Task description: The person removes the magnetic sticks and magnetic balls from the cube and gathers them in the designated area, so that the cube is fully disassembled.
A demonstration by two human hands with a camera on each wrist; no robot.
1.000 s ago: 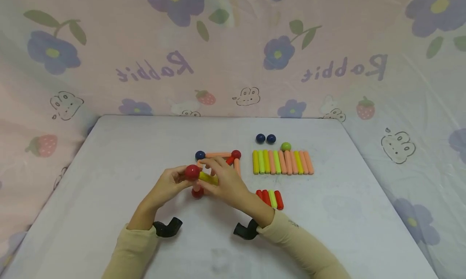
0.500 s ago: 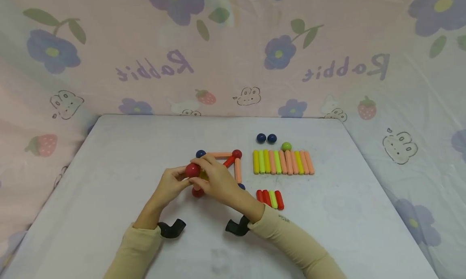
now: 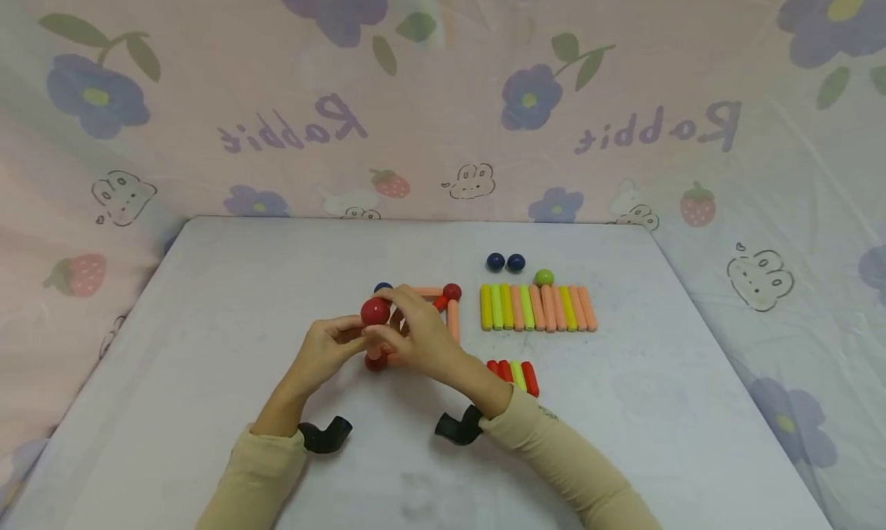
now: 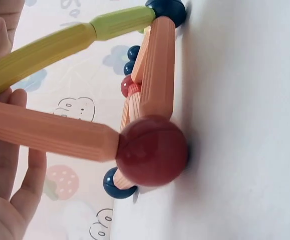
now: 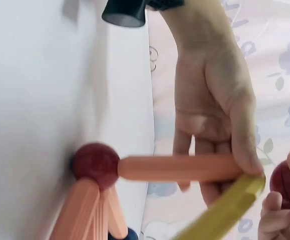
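My right hand [image 3: 425,338] pinches a red ball [image 5: 285,184] between thumb and fingers, slightly apart from the stick ends in the right wrist view. My left hand [image 5: 212,105] pinches the top of an upright orange building stick [image 5: 185,167], where a yellow stick [image 5: 222,207] meets it. The orange stick stands on a lower red ball [image 4: 152,150] on the table. In the left wrist view the yellow stick slopes to a light green stick [image 4: 122,23], which runs down to a dark blue ball [image 4: 167,11]. In the head view the hands hide much of this frame.
Right of the frame lies a row of orange, yellow and green sticks [image 3: 537,308]. Shorter red and green sticks [image 3: 517,378] lie nearer the front. Two dark blue balls [image 3: 505,262] and a green ball [image 3: 544,277] sit behind the row. A patterned curtain [image 3: 443,130] hangs behind the table.
The right hand has closed in on the red ball, which has moved slightly up and right. The yellow stick, seen between the hands a second ago, is now hidden in the head view.
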